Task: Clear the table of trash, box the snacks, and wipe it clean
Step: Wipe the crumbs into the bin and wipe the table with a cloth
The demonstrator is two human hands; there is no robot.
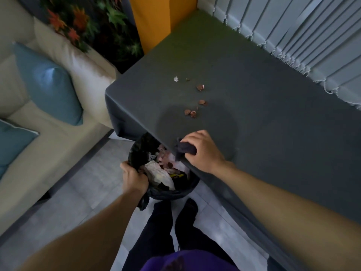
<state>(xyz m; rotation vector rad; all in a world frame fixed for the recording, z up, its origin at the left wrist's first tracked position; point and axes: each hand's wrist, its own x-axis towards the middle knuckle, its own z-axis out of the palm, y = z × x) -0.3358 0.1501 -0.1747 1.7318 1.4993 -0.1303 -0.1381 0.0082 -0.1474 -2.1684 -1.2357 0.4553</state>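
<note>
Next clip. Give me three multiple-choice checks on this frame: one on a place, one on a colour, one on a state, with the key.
1. Where is the trash bin?
A. Just below the near edge of the table
B. On the tabletop
C. Behind the person

2. What colour are the cushions on the sofa?
A. Red
B. Blue
C. Yellow

3. What is the right hand doing?
A. Lying flat and empty
B. Gripping a dark cloth
C. Holding a cup

Key:
1 A: the left hand holds the bin's bagged rim right under the table edge.
2 B: both cushions in view are blue.
3 B: its fingers curl round the cloth at the table edge.
</note>
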